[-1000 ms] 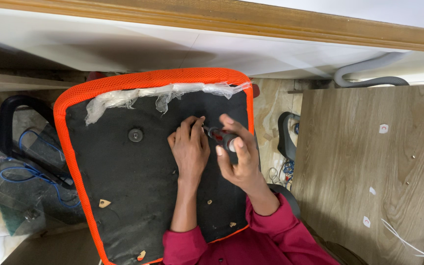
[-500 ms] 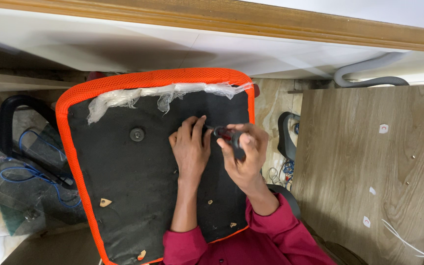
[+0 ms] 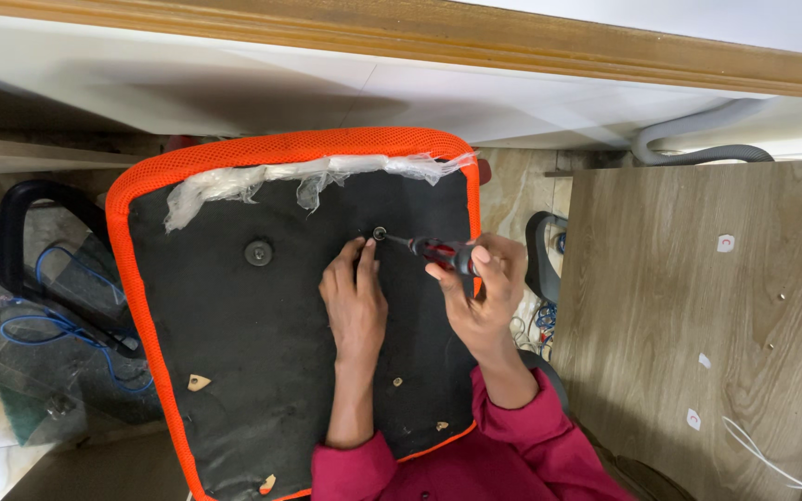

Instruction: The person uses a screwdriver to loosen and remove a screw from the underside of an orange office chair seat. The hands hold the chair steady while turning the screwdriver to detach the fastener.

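- The left hand (image 3: 356,299) lies palm down on the black underside of the upturned chair seat (image 3: 262,353), fingers together and stretched toward a bolt (image 3: 380,233), fingertips just beside it.
- The right hand (image 3: 480,292) has its fingers clamped on the red-and-black handle of a screwdriver (image 3: 429,247), whose tip meets that bolt.
- A second bolt (image 3: 258,252) sits well to the left.
- Both forearms end in magenta sleeves (image 3: 512,445), cut off by the bottom edge.
- The right palm hides most of the handle.
- The seat's near corner is out of frame.
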